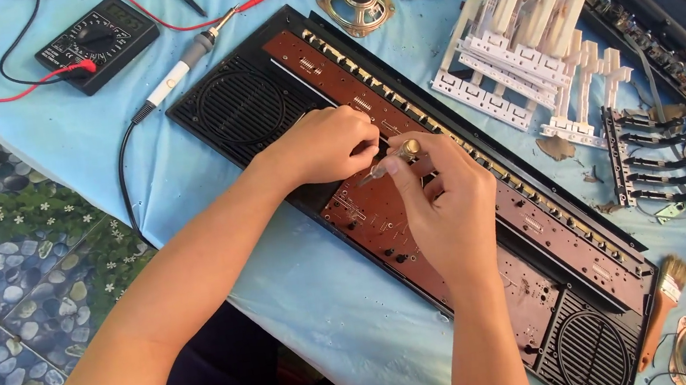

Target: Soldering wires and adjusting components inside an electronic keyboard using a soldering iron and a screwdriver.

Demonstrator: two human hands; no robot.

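An opened black keyboard case [261, 106] lies diagonally on the blue cloth, with a long brown circuit board [534, 233] inside and a round speaker grille at each end. My right hand [446, 205] grips a small clear-handled screwdriver [396, 155], its tip down on the board near the middle. My left hand [328, 143] rests on the board beside it, fingers pinched at the screwdriver's tip. What the fingers pinch is hidden.
A black multimeter [98, 39] with red and black leads lies far left, a soldering iron [185, 63] beside it. White key assemblies [530, 35] are stacked at the back right. Loose speakers [355, 1], circuit boards, wires and a brush [662, 305] lie around.
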